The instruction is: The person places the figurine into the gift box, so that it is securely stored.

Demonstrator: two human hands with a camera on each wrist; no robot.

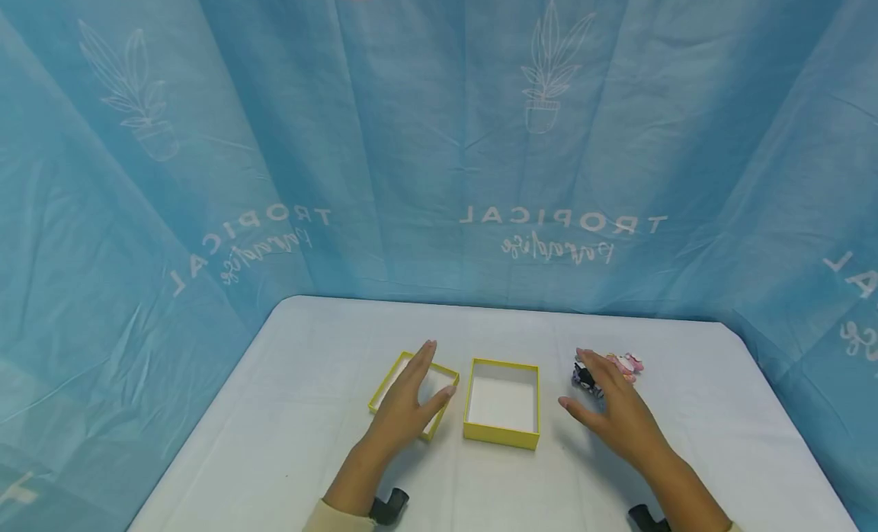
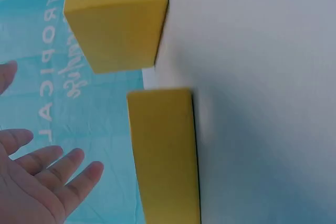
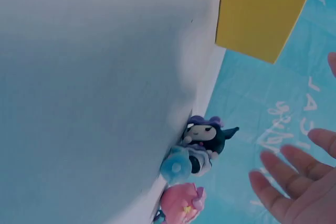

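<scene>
Over the angled yellow-rimmed box part [image 1: 386, 381] on the left, my left hand [image 1: 405, 414] hovers with its fingers extended and thumb apart. To its right stands an open yellow box [image 1: 501, 435] with a white inside. My right hand [image 1: 623, 421] is held above the table, fingers stretched, partly covering two small toy figurines. One is a figurine with a black pointed hood [image 3: 210, 139] and a blue base; the other is a pink figurine [image 3: 181, 203] lying beside it. Neither hand holds anything.
A white cloth-covered table [image 1: 288, 440] lies under everything. Blue curtains [image 1: 425, 151] printed with plants and lettering hang behind it and at both sides. A black wrist strap piece [image 1: 389, 507] shows at the left wrist.
</scene>
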